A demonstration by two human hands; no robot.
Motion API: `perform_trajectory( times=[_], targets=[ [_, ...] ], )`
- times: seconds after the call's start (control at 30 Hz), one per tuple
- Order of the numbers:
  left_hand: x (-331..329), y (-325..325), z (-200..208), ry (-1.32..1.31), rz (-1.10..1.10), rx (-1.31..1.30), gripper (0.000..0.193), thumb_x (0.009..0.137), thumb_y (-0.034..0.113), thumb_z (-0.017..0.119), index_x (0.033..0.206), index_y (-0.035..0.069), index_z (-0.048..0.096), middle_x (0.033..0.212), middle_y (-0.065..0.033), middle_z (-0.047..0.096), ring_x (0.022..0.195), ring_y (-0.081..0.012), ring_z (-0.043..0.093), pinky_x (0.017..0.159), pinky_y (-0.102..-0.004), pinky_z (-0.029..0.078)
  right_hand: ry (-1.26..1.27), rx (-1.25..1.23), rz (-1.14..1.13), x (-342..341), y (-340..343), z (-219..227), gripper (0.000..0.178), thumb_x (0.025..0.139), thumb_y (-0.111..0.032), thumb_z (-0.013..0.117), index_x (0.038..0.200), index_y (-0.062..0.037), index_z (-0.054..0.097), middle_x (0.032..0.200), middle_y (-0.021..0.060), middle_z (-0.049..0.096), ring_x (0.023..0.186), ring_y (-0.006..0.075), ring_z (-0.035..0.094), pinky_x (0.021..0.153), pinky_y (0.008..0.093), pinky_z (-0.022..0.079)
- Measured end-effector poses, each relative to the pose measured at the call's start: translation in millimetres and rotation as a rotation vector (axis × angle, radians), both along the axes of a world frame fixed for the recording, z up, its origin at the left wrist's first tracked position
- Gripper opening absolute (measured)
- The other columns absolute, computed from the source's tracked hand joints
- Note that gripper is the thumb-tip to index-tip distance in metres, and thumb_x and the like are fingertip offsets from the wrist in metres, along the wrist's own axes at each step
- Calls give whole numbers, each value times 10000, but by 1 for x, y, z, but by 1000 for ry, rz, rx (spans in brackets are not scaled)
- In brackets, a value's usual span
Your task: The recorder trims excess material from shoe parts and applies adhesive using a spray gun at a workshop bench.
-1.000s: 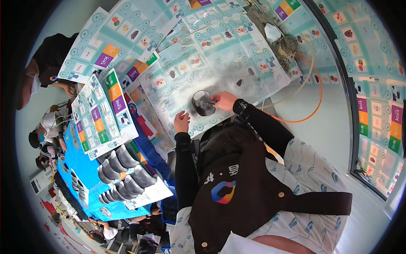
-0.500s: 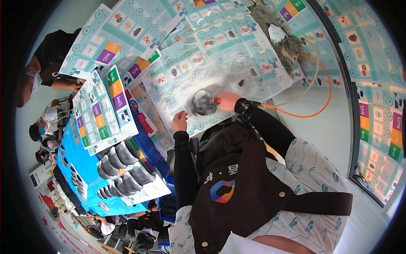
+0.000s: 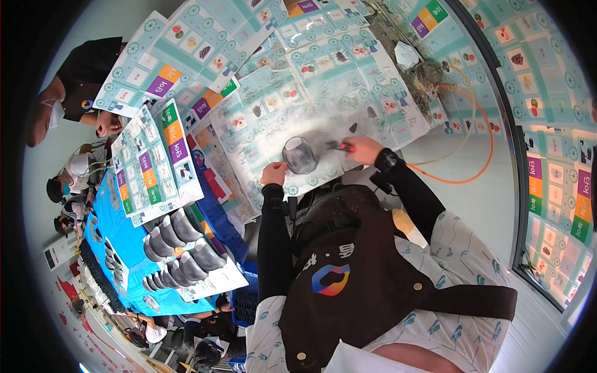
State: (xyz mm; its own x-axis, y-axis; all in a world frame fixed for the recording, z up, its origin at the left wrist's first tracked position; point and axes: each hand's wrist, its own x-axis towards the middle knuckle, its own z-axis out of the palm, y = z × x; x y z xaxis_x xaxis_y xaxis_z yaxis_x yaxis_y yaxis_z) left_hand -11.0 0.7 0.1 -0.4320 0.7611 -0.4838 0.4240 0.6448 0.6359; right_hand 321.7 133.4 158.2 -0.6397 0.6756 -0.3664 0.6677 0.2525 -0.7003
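A dark grey, smooth cup-shaped shell (image 3: 301, 156) lies on the dusty printed sheet in front of me. My left hand (image 3: 273, 173) is at its lower left edge, with thumb and fingertips closed on the rim. To the right, my right hand (image 3: 365, 151) is closed around a small red-and-black tool (image 3: 342, 147), whose dark tip is blurred and points toward the shell, a short gap away. An orange hose (image 3: 457, 180) trails from near my right wrist. A small dark chip (image 3: 353, 128) lies beyond the tool.
Nested dark shells (image 3: 186, 252) rest on a board at lower left, beside a blue-covered table (image 3: 134, 264). Printed panels (image 3: 155, 161) stand at left, near a masked person (image 3: 87, 87). A dust-covered lump (image 3: 428, 74) and crumpled white paper (image 3: 407, 55) are at back right.
My right hand with the tool has drawn back to the right, away from the shell. My left hand has moved right and up to the shell's edge.
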Motion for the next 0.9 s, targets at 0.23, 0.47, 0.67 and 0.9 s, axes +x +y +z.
perform_trajectory(
  times=[0.23,0.47,0.67,0.9],
  targets=[
    [39,14,29,150,-171,-38,432,767,468,732,820,40,723,809,-205,699,789,-361,675,715,-475,519,125,975,-147,122,36,-94,329,881,-20,510,1206,-6,554,1109,231,622,1049,420,605,879,523,464],
    [-3,-141,145,137,136,607,177,845,147,647,921,-10,677,903,-143,683,764,-263,649,698,-392,518,-668,456,-330,192,82,-172,635,845,-81,617,1411,52,361,1360,277,474,1285,444,434,1072,531,371],
    [-55,-346,229,-366,1091,673,29,922,67,557,914,89,573,826,11,540,749,-111,560,704,-300,543,-546,481,-319,128,75,-130,626,810,-60,662,1391,-25,433,1433,208,418,1352,413,357,1113,520,337],
    [-157,-543,206,-183,1466,899,374,915,42,544,1284,102,525,1003,-55,625,753,-168,619,647,-306,547,-267,550,-138,17,22,-57,472,774,-39,672,1236,-58,575,1210,178,586,1192,389,512,1019,482,411]
  ],
)
